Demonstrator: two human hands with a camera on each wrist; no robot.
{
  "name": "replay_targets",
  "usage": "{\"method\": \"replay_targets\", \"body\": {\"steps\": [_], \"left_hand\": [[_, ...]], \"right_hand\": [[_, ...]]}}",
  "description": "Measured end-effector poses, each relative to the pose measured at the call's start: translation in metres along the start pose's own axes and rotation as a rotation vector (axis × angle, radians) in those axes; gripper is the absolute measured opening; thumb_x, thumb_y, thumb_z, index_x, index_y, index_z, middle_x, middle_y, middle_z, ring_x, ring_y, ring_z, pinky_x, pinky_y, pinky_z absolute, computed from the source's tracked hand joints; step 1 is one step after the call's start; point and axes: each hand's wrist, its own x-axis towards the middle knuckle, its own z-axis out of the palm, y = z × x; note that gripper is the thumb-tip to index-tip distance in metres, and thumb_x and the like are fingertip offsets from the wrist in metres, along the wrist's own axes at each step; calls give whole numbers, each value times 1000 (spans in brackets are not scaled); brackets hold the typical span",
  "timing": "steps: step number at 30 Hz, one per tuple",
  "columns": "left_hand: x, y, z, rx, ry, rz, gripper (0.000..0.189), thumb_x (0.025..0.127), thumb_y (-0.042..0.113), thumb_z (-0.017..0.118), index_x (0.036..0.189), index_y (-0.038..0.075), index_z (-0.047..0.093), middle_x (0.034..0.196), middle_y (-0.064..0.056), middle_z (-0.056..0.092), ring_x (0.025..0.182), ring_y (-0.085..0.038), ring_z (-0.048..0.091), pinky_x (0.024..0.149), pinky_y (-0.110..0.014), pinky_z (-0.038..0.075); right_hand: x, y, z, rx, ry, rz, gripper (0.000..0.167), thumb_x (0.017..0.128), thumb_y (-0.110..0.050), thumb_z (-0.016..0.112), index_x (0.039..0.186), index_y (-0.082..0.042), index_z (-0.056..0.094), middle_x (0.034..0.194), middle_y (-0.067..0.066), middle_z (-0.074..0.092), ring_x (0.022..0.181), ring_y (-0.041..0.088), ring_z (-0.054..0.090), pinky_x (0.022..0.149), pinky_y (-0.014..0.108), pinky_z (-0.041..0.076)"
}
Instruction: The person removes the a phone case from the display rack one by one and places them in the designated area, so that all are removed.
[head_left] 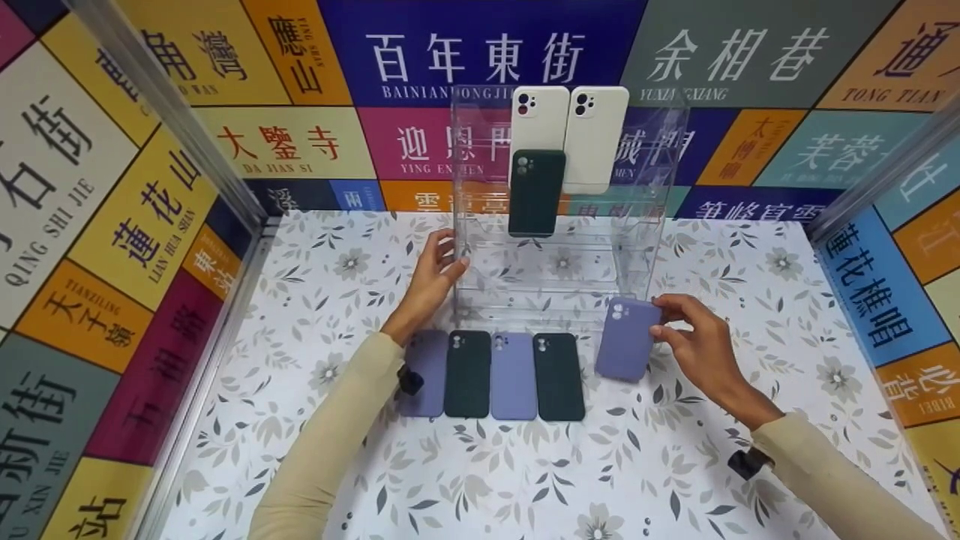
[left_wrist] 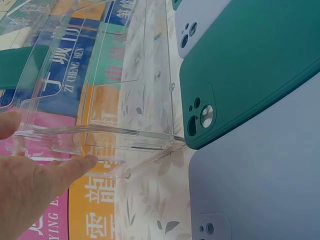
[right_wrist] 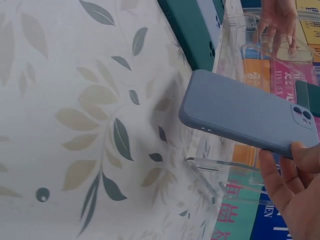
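A clear stepped display stand (head_left: 540, 306) is at the back of the table. My left hand (head_left: 431, 277) grips its left side edge; in the left wrist view the thumb and a finger lie on either side of the clear panel. At the stand's front right corner, my right hand (head_left: 701, 345) pinches a lavender phone case (head_left: 624, 345) by its upper right edge, raised off the table with its camera cutout up. Two white phone cases (head_left: 598, 142) lean side by side on an upper tier. One dark green case (head_left: 536, 195) stands lower, overlapping the left white one.
Before the stand, a row of phone cases lies flat on the floral tabletop (head_left: 675, 465): two lavender (head_left: 514, 379) and two dark green (head_left: 559, 379), alternating. My left forearm partly covers the leftmost. Printed panels (head_left: 495, 37) wall the table's back and sides.
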Motion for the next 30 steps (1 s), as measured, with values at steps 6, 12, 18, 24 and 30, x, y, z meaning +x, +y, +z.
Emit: {"method": "replay_targets", "body": {"steps": [6, 12, 18, 24, 30], "left_hand": [[1, -2, -1, -23, -12, 7, 55, 108, -5, 60, 158, -1, 38, 164, -32, 44, 153, -50, 44, 122, -60, 43], [0, -1, -1, -17, -9, 0, 52, 108, -4, 61, 156, 2, 41, 165, -32, 44, 151, -43, 49, 123, -58, 43], [0, -1, 0, -10, -5, -4, 54, 109, -2, 61, 158, -2, 39, 163, -27, 47, 151, -41, 49, 123, -56, 43], [0, -1, 0, -4, -7, 1, 55, 109, -3, 61, 158, -2, 39, 164, -29, 45, 152, -41, 48, 123, -57, 43], [0, -1, 0, -6, -3, -3, 54, 108, -2, 63, 158, 0, 40, 163, -26, 48, 151, -40, 50, 123, -56, 44]], "right_hand": [[-9, 3, 3, 17, -71, 61, 44, 91, 19, 78, 131, 2, 73, 112, 18, 73, 99, 7, 70, 79, 14, 60], [-14, 7, 6, 13, -131, 166, 44, 93, 16, 78, 134, 2, 73, 114, 20, 72, 98, 7, 69, 78, 15, 60], [-18, 19, 11, 22, -190, 242, 43, 95, 14, 76, 136, 3, 72, 110, 19, 72, 94, 17, 72, 72, 23, 63], [-22, 25, 19, 63, -226, 299, 45, 97, 12, 76, 140, 4, 70, 110, 21, 72, 91, 17, 74, 71, 28, 65], [-23, 29, 27, 81, -244, 354, 45, 99, 8, 77, 143, 7, 67, 112, 24, 73, 92, 17, 73, 72, 28, 65]]}}
